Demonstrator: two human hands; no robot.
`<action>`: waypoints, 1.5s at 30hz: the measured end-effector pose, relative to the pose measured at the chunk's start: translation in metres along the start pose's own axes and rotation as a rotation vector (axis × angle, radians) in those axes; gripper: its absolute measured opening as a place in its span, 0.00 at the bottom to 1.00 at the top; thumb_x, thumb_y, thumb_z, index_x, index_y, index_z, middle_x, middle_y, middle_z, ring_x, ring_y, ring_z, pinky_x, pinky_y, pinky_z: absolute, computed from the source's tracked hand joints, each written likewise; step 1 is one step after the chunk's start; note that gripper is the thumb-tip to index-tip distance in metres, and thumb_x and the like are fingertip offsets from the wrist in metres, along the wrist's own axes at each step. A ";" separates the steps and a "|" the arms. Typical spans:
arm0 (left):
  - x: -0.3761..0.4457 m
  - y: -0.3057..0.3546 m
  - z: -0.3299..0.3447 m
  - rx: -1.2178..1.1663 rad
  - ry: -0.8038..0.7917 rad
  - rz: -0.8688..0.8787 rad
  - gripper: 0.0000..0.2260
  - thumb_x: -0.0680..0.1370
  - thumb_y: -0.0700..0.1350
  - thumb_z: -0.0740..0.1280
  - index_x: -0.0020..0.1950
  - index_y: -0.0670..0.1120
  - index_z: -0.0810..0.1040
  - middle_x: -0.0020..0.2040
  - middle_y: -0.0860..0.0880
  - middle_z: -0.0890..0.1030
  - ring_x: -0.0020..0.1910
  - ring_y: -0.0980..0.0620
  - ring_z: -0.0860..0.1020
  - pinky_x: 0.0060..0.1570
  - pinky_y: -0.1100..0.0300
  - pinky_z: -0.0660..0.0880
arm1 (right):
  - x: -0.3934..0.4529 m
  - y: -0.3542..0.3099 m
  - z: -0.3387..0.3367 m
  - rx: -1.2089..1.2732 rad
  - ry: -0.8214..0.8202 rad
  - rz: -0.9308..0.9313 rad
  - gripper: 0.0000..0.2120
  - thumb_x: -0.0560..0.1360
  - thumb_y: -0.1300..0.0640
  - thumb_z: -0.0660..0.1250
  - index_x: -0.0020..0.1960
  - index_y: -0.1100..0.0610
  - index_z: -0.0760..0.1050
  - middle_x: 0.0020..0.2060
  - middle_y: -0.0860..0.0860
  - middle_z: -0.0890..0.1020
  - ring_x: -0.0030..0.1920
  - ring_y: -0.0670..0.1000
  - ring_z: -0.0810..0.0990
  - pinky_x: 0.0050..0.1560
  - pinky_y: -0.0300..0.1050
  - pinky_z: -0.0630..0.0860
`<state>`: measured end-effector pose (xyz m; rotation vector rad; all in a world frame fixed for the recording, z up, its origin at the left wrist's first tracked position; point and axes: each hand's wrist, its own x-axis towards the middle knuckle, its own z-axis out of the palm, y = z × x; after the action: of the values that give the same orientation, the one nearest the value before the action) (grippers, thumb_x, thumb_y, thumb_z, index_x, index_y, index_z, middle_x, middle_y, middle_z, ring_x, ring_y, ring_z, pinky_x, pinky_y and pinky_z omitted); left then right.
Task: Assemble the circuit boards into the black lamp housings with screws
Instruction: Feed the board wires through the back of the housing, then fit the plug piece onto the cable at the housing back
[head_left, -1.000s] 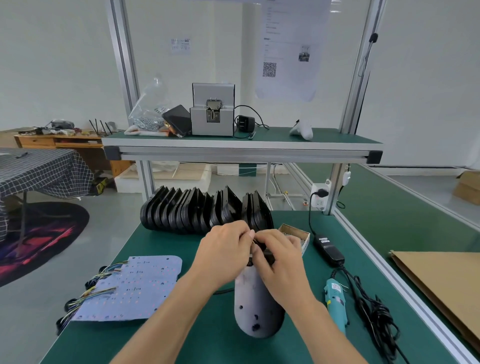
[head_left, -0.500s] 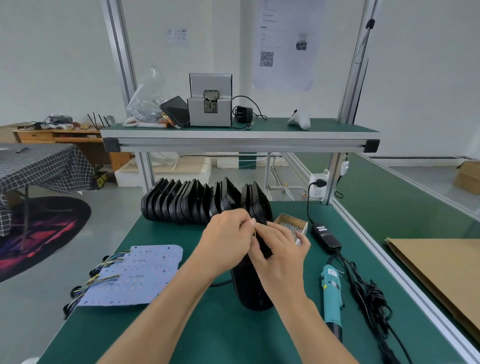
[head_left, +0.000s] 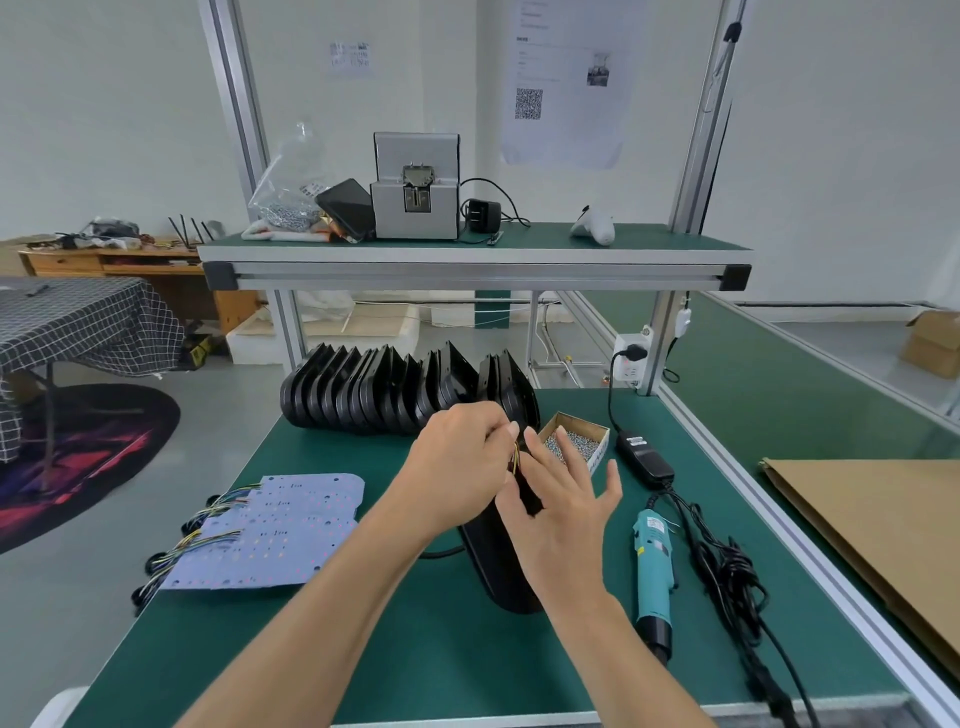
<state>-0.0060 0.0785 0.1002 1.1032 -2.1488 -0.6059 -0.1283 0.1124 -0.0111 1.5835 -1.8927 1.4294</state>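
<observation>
We look down at a green table (head_left: 415, 649) where two bare hands work over a black lamp housing (head_left: 498, 566) standing on edge at the centre. Our left hand (head_left: 457, 467) pinches thin yellow wires (head_left: 515, 457) at the housing's top, fingers clamped together, likely to steady them for threading. Our right hand (head_left: 561, 509) sits just beside it, fingers spread apart and holding nothing, its palm near the housing. At the near left lies a stack of circuit boards (head_left: 275, 530) with coloured leads. A row of spare housings (head_left: 395, 395) stands at the far side. A small cardboard box (head_left: 576, 441) to the right holds loose silver screws, and a teal electric screwdriver (head_left: 653, 561) lies within reach.
</observation>
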 end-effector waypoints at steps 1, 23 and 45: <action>0.000 0.000 0.000 0.003 -0.003 0.006 0.17 0.84 0.46 0.63 0.35 0.50 0.72 0.30 0.54 0.74 0.32 0.54 0.72 0.36 0.55 0.71 | -0.001 0.000 0.001 -0.007 0.012 -0.003 0.07 0.75 0.56 0.77 0.52 0.50 0.85 0.66 0.44 0.83 0.76 0.52 0.72 0.78 0.62 0.44; 0.010 -0.029 -0.019 -0.295 -0.013 0.023 0.15 0.85 0.47 0.63 0.40 0.45 0.78 0.27 0.54 0.67 0.26 0.54 0.62 0.30 0.60 0.63 | 0.024 0.001 -0.010 0.638 -0.327 0.155 0.10 0.79 0.59 0.73 0.59 0.51 0.84 0.64 0.38 0.82 0.71 0.35 0.71 0.78 0.52 0.64; -0.006 -0.037 -0.001 0.216 -0.233 -0.082 0.15 0.84 0.47 0.61 0.40 0.46 0.76 0.34 0.50 0.75 0.40 0.46 0.75 0.41 0.52 0.70 | 0.018 0.024 -0.005 0.306 -0.285 -0.112 0.11 0.78 0.52 0.75 0.59 0.45 0.85 0.71 0.37 0.76 0.79 0.47 0.63 0.76 0.70 0.54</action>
<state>0.0169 0.0631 0.0748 1.2962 -2.4233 -0.5730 -0.1567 0.1035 -0.0072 2.1005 -1.7553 1.5738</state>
